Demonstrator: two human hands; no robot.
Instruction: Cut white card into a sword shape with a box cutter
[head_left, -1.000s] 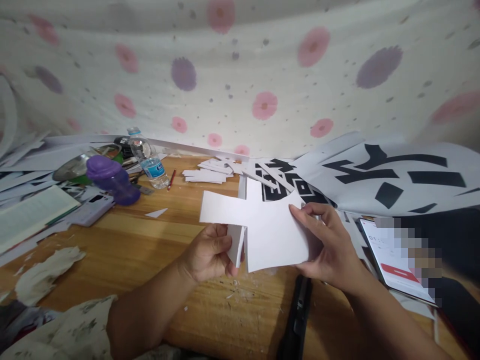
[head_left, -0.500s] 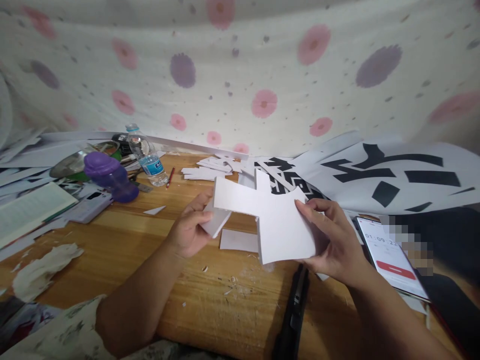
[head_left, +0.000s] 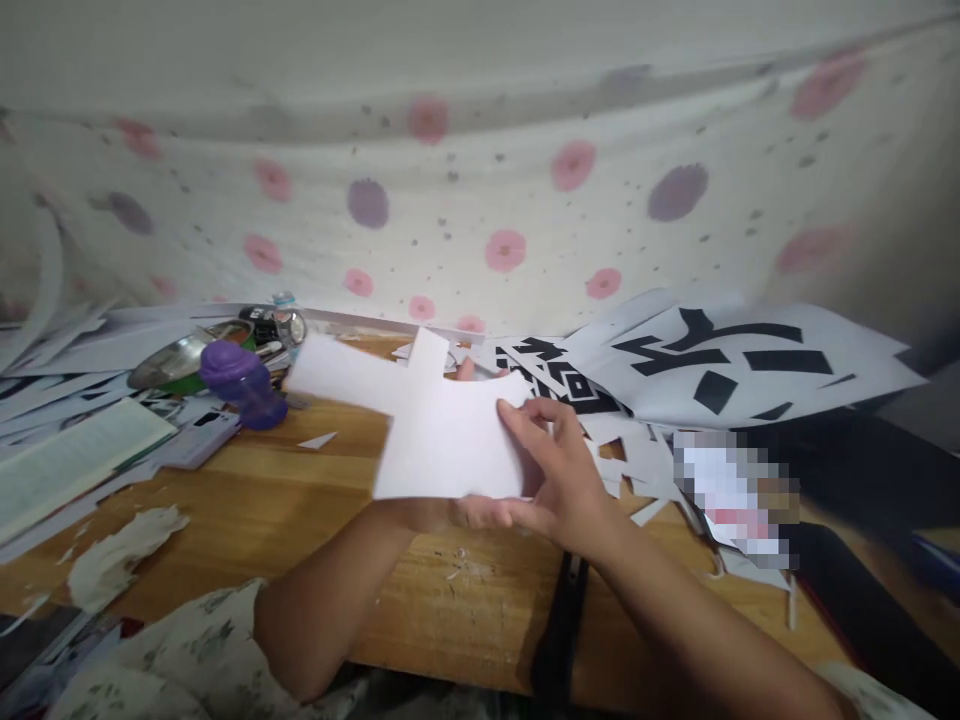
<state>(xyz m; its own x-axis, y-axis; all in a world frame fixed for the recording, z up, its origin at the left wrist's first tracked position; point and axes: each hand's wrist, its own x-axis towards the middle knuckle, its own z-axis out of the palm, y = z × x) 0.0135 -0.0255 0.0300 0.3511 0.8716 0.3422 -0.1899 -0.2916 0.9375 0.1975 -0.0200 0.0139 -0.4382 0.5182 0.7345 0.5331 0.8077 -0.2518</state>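
As the right hand (head_left: 562,470) grips its edge, white card (head_left: 450,435) extends leftward.

Cut board (head_left: 450,445) is held over the table (head_left: 247,520) by the right hand (head_left: 559,470), hanging cloth (head_left: 450,220) behind. Table left: open book (head_left: 82,470), then cup (head_left: 241,388) to its right, bowl (head_left: 180,360) behind the cup. Cutter (head_left: 555,635) lies before the board; large sheet (head_left: 862,385) at back right, probably a phone (head_left: 727,490), view obscured, in front.
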